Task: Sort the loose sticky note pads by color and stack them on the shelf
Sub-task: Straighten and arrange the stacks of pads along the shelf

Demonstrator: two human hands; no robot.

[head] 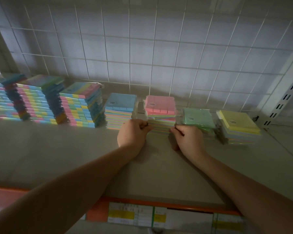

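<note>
Fingers (pixel 143 126) of both hands pinch pink-topped stack (pixel 160 114) | single-colour-topped stacks: 4 | multicolour stacks: 3

Two hands are in view, the left hand (pixel 133 132) and the right hand (pixel 187 138), their fingers at either side of one stack. Four short stacks of single-colour-topped pads stand in a row: a blue-topped stack (pixel 120 110) just left of the left fingers, a pink-topped stack (pixel 160 112) between the fingers, then a green-topped stack (pixel 197 118) and a yellow-topped stack (pixel 238 127) right of the right fingers. Three tall multicolour stacks (pixel 81 107) stand further left; the pads in each are too many to count.
</note>
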